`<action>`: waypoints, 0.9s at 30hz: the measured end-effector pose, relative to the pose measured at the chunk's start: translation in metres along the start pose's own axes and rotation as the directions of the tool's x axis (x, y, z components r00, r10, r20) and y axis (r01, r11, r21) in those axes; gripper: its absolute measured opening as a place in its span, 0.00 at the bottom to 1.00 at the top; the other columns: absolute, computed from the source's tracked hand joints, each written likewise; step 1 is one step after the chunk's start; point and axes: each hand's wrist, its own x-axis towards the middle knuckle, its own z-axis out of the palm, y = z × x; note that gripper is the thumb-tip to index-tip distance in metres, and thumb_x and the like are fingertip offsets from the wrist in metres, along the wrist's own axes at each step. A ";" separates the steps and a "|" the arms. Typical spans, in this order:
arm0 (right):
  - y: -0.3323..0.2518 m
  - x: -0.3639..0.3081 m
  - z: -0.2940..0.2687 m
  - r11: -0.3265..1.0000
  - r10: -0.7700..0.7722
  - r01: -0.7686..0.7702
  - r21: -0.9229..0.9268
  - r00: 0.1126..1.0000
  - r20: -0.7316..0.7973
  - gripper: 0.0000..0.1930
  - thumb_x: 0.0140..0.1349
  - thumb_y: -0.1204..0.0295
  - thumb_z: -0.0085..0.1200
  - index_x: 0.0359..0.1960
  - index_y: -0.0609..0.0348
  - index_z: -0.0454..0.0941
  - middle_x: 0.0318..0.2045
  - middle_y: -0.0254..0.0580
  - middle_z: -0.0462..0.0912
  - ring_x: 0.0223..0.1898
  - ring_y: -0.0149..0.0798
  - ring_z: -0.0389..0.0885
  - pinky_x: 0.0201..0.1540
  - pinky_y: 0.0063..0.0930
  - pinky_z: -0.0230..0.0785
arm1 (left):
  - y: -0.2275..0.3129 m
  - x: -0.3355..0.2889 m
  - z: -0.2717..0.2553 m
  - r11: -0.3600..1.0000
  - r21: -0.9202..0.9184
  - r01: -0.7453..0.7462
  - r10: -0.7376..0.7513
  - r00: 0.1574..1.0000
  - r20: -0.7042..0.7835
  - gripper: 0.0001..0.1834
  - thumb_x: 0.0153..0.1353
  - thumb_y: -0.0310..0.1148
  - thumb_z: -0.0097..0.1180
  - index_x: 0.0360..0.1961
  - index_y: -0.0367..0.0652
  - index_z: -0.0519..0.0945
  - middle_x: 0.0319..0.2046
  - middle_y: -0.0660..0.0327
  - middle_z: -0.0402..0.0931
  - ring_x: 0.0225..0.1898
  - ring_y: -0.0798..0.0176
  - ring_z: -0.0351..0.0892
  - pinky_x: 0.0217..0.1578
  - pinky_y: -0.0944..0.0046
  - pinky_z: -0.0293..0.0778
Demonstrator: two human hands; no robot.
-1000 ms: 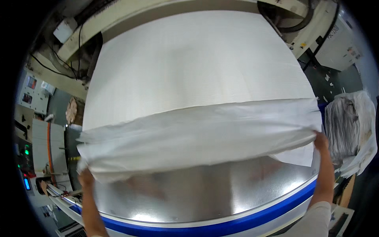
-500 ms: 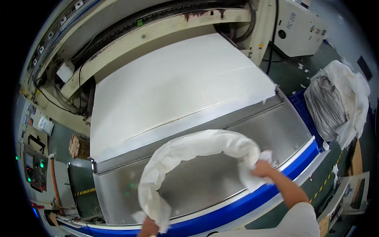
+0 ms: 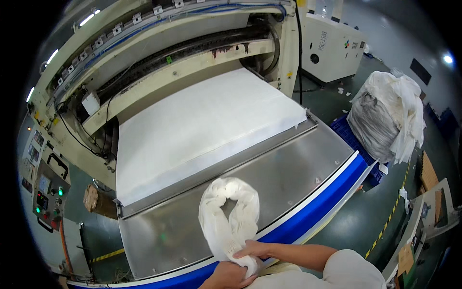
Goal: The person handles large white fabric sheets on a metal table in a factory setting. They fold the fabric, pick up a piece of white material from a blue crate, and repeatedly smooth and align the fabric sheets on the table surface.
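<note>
Down at the near edge, both hands closed on the gathered ends of a white strip of cloth point(image 3: 230, 216): right hand point(image 3: 255, 249) on top, fingers point(image 3: 243, 253) curled shut around the bunched end, left hand point(image 3: 228, 277) just under it, also clenched into the same bundle (its fingertips mostly hidden by the fabric and the frame edge). A second ago, stretched wide between two far-apart hands, spanning the whole width of the table; half a second ago, sagging into a big open ring; now pulled in tight, the loop narrow and doubled on itself, both ends brought together in front of the body. Read as the strip being collected into one bundle, spreading over and done with. Beyond the hands, the loop lying on the shiny metal table point(image 3: 298, 164), close to its blue front edge point(image 3: 327, 197). Farther back, a broad flat white sheet point(image 3: 202, 125) coming out of the cream-coloured machine point(image 3: 192, 62). Off to the left, a control panel point(image 3: 48, 192) with green lights. Off to the right, a heaped bag of white scraps point(image 3: 385, 115) on a blue crate.
</note>
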 end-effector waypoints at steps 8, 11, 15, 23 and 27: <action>-0.014 -0.031 0.100 0.899 -0.233 0.051 0.435 0.897 0.375 0.32 0.55 0.70 0.60 0.61 0.62 0.62 0.54 0.40 0.73 0.53 0.35 0.73 0.57 0.30 0.65 | -0.034 -0.071 0.004 0.850 -0.392 -0.353 -0.312 0.262 -0.913 0.31 0.65 0.54 0.37 0.18 0.40 0.78 0.17 0.57 0.77 0.21 0.62 0.75 0.24 0.65 0.69; -0.015 -0.058 0.086 0.892 -0.210 0.010 0.453 0.894 0.395 0.32 0.55 0.67 0.59 0.61 0.62 0.62 0.54 0.40 0.74 0.53 0.36 0.74 0.57 0.31 0.65 | -0.023 -0.067 -0.002 0.817 -0.500 -0.286 -0.492 0.105 -0.864 0.31 0.68 0.50 0.34 0.21 0.36 0.76 0.19 0.58 0.75 0.22 0.64 0.74 0.26 0.66 0.68; -0.048 -0.127 0.031 0.870 -0.216 0.076 0.488 0.947 0.238 0.28 0.59 0.64 0.57 0.59 0.63 0.65 0.51 0.44 0.77 0.50 0.40 0.77 0.56 0.37 0.68 | -0.019 -0.036 0.029 0.750 -0.549 -0.368 -0.605 -0.047 -0.795 0.26 0.68 0.47 0.35 0.26 0.37 0.74 0.21 0.59 0.73 0.21 0.66 0.72 0.24 0.68 0.66; -0.195 -0.570 -0.263 -0.091 -0.511 0.928 -0.362 -0.356 -0.783 0.27 0.62 0.48 0.46 0.51 0.60 0.69 0.43 0.45 0.75 0.46 0.39 0.72 0.51 0.39 0.64 | 0.130 0.128 0.035 0.576 -0.636 -0.513 -0.577 0.295 -0.761 0.22 0.68 0.44 0.37 0.26 0.37 0.74 0.22 0.59 0.73 0.22 0.66 0.71 0.24 0.68 0.67; -0.103 -0.746 -0.343 -0.083 -0.450 0.658 -0.748 -0.695 -0.561 0.29 0.68 0.49 0.38 0.57 0.63 0.65 0.53 0.51 0.73 0.54 0.39 0.72 0.57 0.36 0.63 | 0.245 0.195 0.010 0.616 -0.583 -0.529 -0.292 0.534 -0.794 0.20 0.65 0.39 0.43 0.26 0.34 0.78 0.25 0.57 0.75 0.24 0.65 0.75 0.29 0.66 0.72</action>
